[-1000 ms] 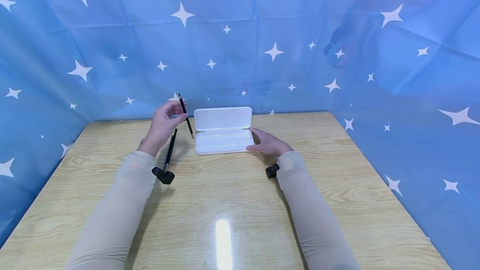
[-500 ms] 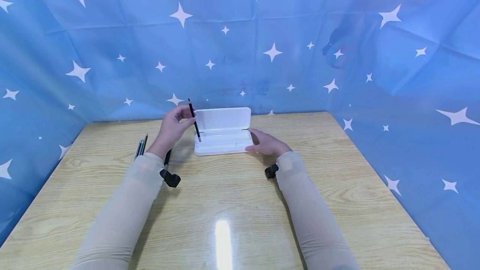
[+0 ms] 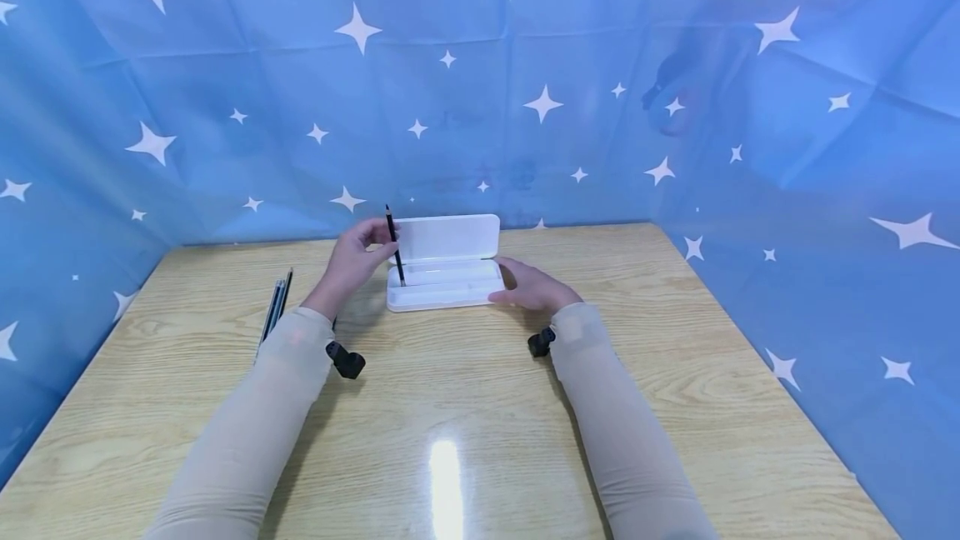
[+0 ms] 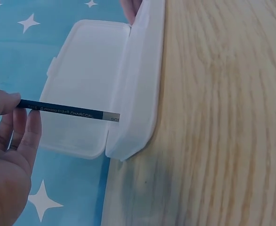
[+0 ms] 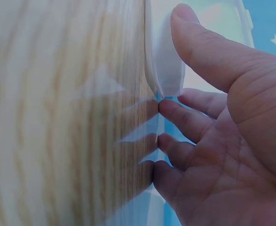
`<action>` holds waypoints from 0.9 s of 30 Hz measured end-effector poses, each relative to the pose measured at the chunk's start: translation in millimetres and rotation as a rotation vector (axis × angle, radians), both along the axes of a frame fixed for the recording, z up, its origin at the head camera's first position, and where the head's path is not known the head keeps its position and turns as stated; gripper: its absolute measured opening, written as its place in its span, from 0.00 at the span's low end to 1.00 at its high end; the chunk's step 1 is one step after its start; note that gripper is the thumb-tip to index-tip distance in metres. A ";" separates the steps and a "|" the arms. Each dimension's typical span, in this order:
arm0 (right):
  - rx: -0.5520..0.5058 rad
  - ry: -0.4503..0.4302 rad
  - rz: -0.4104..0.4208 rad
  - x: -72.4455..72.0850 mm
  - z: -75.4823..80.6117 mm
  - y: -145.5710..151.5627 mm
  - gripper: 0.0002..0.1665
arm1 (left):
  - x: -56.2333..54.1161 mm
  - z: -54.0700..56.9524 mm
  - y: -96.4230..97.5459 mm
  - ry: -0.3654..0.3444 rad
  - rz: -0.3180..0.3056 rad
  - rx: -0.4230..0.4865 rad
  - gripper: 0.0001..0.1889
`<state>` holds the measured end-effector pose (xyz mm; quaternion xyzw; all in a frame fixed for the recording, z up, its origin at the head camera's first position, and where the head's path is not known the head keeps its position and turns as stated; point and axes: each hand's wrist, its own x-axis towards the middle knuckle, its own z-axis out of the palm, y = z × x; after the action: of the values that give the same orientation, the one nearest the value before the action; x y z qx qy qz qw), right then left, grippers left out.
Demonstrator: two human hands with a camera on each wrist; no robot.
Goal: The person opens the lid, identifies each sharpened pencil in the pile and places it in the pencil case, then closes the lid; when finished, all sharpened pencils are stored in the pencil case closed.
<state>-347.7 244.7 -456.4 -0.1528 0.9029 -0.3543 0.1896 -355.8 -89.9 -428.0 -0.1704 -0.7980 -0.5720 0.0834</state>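
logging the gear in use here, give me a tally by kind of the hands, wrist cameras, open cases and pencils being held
Hands: 2 (left hand, right hand)
Wrist cameras: 2 (left wrist camera, right wrist camera)
Open cases: 1 (white case)
Held pencils: 1 (dark pencil, in the left hand)
Total: 6

Case (image 3: 442,304) near the desk's (image 3: 525,390) far edge, about midway along.
The lid (image 3: 453,238) stands behind the tray (image 3: 465,283), with the left hand (image 3: 352,261) at the left end and the right hand (image 3: 531,283) around the right. From the left hand a pencil (image 3: 395,247) runs down to the tray's left part; whether its lower tip touches the floor there is hard to tell. Other pencils (image 3: 274,307) lie between the left sleeve (image 3: 255,407) and the desk's left edge, nearer the far left corner. Behind the far edge hangs a curtain (image 3: 450,132).
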 end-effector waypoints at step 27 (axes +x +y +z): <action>0.017 -0.001 -0.003 -0.4 0.3 1.1 0.51 | 0.9 -0.9 13.9 0.038 0.026 -0.061 0.15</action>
<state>-348.1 245.7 -456.1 -0.1499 0.9060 -0.3468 0.1909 -354.9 -76.0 -428.8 -0.1732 -0.8154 -0.5431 0.1008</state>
